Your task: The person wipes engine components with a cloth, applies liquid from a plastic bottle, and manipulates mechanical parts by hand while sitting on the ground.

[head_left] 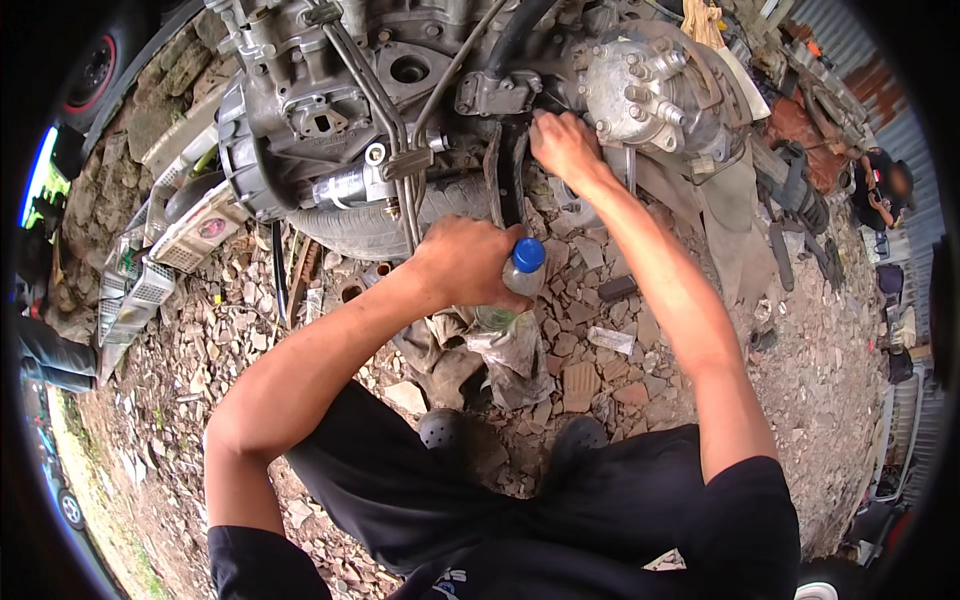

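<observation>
My left hand [470, 262] is closed around a clear plastic bottle with a blue cap [525, 270], held upright low in front of the engine [390, 80]. My right hand [563, 145] reaches up to the engine with fingers curled, between a dark metal bracket [505, 170] and a round aluminum pump-like part with bolted fittings [635, 90]; whatever its fingertips grip is hidden. Several metal pipes [405, 160] run down the engine left of that bracket, above my left hand. A crumpled dirty cloth [505, 365] lies on the ground below the bottle.
A tire [350, 235] lies under the engine. Rubble [590, 320] covers the ground around my sandaled feet. A perforated metal piece [140, 285] and rocks are at left, beside another person's legs [55, 355]. Another person [880, 190] is at the far right, near corrugated sheeting.
</observation>
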The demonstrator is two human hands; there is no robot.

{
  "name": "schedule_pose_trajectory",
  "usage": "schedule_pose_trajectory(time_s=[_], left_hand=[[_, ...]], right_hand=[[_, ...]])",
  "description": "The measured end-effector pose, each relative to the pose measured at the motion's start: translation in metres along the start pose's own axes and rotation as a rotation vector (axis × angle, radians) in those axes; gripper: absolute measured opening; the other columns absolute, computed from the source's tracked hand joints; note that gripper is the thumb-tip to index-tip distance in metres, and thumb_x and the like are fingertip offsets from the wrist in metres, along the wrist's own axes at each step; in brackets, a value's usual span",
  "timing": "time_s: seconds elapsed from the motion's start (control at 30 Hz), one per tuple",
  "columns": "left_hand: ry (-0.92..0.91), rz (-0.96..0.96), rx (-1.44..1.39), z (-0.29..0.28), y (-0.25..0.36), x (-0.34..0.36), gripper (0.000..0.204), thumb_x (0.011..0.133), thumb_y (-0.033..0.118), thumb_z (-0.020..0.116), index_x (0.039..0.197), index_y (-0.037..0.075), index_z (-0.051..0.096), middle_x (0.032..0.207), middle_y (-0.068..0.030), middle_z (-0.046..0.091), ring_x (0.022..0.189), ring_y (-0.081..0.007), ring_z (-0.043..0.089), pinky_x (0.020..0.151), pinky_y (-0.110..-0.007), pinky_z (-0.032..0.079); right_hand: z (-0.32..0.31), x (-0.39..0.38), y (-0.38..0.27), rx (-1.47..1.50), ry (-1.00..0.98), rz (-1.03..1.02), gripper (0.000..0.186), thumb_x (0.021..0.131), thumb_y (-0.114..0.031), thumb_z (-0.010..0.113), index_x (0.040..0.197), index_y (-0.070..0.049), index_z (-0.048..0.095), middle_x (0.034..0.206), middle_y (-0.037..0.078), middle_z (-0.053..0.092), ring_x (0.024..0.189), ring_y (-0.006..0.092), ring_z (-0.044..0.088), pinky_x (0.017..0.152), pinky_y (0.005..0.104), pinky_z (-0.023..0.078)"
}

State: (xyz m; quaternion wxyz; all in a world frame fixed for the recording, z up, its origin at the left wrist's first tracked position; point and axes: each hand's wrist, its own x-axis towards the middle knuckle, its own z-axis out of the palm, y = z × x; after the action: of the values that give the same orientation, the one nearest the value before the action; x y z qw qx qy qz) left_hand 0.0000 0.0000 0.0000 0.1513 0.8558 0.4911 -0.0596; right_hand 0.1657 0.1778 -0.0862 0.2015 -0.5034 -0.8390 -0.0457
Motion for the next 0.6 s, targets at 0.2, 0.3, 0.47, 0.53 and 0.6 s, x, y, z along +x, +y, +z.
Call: schedule_pose_trajectory(time_s=[0.2, 0.3, 0.47, 0.53, 0.6], left_hand=[[0.044, 0.023, 0.029, 0.004, -0.008, 0.002, 0.078, 0.063, 0.054, 0.078, 0.12, 0.006, 0.057, 0.084, -0.0167, 0.069, 0.086, -0.035, 0.068, 0.081, -0.045, 0.052], [0.049, 0.033, 0.025, 0.006, -0.005, 0.002, 0.077, 0.063, 0.055, 0.078, 0.118, 0.006, 0.057, 0.085, -0.0172, 0.069, 0.087, -0.0352, 0.067, 0.081, -0.045, 0.052], [0.035, 0.024, 0.002, 0.008, -0.008, -0.004, 0.075, 0.063, 0.055, 0.077, 0.117, 0.007, 0.058, 0.085, -0.0175, 0.069, 0.087, -0.0355, 0.067, 0.081, -0.046, 0.052], [0.024, 0.027, 0.004, 0.007, -0.007, -0.003, 0.075, 0.062, 0.055, 0.077, 0.117, 0.007, 0.059, 0.083, -0.0172, 0.069, 0.087, -0.0357, 0.067, 0.081, -0.045, 0.052], [0.047, 0.061, 0.007, 0.003, -0.002, 0.002, 0.075, 0.063, 0.055, 0.077, 0.117, 0.007, 0.059, 0.082, -0.0169, 0.069, 0.086, -0.0359, 0.067, 0.08, -0.045, 0.052]], right_hand=[[0.003, -0.003, -0.018, -0.059, 0.112, -0.23, 0.006, 0.078, -0.007, 0.058, 0.078, -0.001, 0.06, 0.071, 0.018, 0.064, 0.061, 0.0361, 0.064, 0.055, 0.0451, 0.053], [0.005, -0.006, -0.014, -0.229, 0.331, -0.286, 0.012, 0.081, -0.01, 0.056, 0.085, 0.0, 0.063, 0.08, 0.02, 0.066, 0.078, 0.0368, 0.065, 0.07, 0.0482, 0.052], [-0.018, -0.006, -0.052, -0.144, -0.156, -0.11, 0.017, 0.085, -0.013, 0.054, 0.088, -0.005, 0.069, 0.087, 0.014, 0.07, 0.083, 0.0321, 0.067, 0.077, 0.0479, 0.054], [-0.016, -0.009, -0.046, -0.166, -0.107, -0.148, 0.016, 0.083, -0.013, 0.056, 0.088, -0.004, 0.068, 0.09, 0.016, 0.07, 0.081, 0.0322, 0.068, 0.072, 0.0456, 0.055], [0.006, -0.021, -0.01, -0.287, 0.252, -0.259, 0.013, 0.081, -0.012, 0.058, 0.085, -0.002, 0.065, 0.083, 0.017, 0.067, 0.077, 0.0337, 0.067, 0.067, 0.0453, 0.054]])
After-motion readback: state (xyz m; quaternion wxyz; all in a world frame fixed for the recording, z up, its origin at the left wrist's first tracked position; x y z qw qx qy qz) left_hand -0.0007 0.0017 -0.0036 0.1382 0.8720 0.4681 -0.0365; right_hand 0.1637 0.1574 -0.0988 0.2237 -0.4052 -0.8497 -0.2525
